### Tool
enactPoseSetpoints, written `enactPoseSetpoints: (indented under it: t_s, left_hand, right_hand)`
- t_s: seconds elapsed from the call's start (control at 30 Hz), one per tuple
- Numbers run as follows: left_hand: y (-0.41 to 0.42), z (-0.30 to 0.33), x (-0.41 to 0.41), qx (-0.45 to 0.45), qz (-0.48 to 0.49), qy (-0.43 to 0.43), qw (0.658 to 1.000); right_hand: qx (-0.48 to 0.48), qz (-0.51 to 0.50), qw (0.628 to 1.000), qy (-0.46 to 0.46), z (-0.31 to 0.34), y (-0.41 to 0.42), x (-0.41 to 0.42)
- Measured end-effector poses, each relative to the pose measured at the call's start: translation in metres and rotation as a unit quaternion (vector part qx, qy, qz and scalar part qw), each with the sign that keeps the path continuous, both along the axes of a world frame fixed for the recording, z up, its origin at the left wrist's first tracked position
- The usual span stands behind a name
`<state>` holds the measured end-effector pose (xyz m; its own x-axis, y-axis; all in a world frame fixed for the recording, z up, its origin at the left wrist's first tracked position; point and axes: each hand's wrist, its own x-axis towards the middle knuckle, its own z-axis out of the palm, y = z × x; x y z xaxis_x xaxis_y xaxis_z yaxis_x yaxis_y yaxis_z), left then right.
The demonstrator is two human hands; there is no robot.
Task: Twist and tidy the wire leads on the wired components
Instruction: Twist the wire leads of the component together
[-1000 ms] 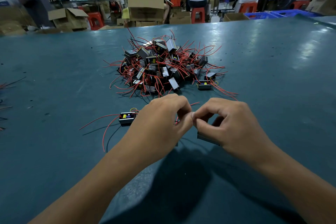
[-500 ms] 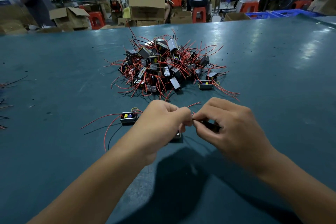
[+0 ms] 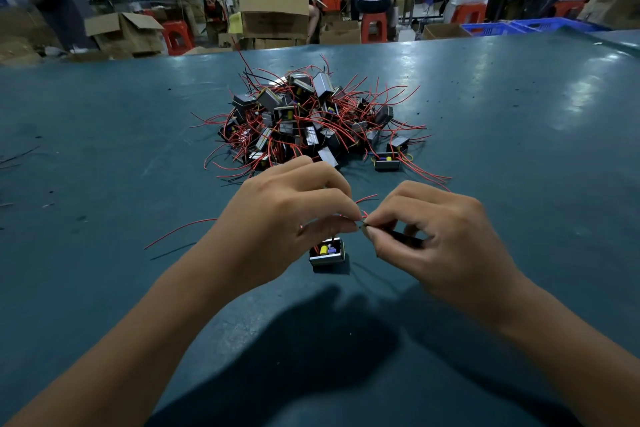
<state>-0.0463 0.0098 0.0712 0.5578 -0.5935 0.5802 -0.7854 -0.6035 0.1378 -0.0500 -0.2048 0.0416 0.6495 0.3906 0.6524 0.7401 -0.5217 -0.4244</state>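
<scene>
Left hand (image 3: 287, 218) and right hand (image 3: 436, 236) pinch the red leads (image 3: 363, 215) above the component (image 3: 327, 252) on the bench (image 3: 104, 149); best to roll fingertips oppositely, keeping tension

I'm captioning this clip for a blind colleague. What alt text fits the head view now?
Left hand and right hand pinch red wire leads together above a small black component on a teal table. Behind lies a pile of wired components.
</scene>
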Motion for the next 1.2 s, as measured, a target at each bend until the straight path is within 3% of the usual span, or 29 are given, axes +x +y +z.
enactPoseSetpoints:
  t_s: [0.53, 0.63, 0.73, 0.87, 0.97, 1.03, 1.07, 1.1, 1.13, 1.2]
  left_hand:
    - [-0.014, -0.007, -0.002, 0.062, 0.002, 0.010, 0.998]
    - [-0.016, -0.011, -0.007, 0.056, 0.035, 0.051, 0.997]
    - [-0.018, -0.016, -0.013, 0.000, 0.059, 0.150, 0.987]
    - [-0.019, -0.018, -0.017, -0.118, 0.057, 0.307, 0.943]
    - [-0.024, -0.015, -0.019, -0.270, 0.064, 0.466, 0.840]
    - [-0.029, -0.015, -0.019, -0.324, 0.078, 0.551, 0.765]
    - [-0.030, -0.016, -0.019, -0.333, 0.085, 0.570, 0.746]
    - [-0.030, -0.016, -0.018, -0.335, 0.090, 0.571, 0.744]
    - [-0.028, -0.017, -0.017, -0.327, 0.091, 0.547, 0.765]
    - [-0.021, -0.017, -0.016, -0.262, 0.077, 0.426, 0.862]
  right_hand:
    - [-0.021, 0.015, 1.000, -0.012, 0.000, -0.002, -0.001]
    - [-0.016, 0.012, 1.000, -0.012, 0.000, -0.001, -0.002]
    - [-0.020, 0.011, 1.000, -0.009, -0.001, -0.001, -0.003]
    - [-0.020, 0.013, 1.000, -0.016, -0.002, 0.001, -0.003]
    - [-0.040, 0.011, 0.998, -0.045, -0.002, 0.001, -0.004]
    - [-0.060, 0.010, 0.996, -0.063, -0.003, 0.002, -0.004]
    - [-0.067, 0.011, 0.996, -0.065, -0.003, 0.002, -0.005]
    - [-0.070, 0.013, 0.995, -0.063, -0.004, 0.003, -0.005]
    - [-0.067, 0.014, 0.996, -0.060, -0.004, 0.003, -0.005]
    - [-0.053, 0.014, 0.997, -0.050, -0.004, 0.002, -0.003]
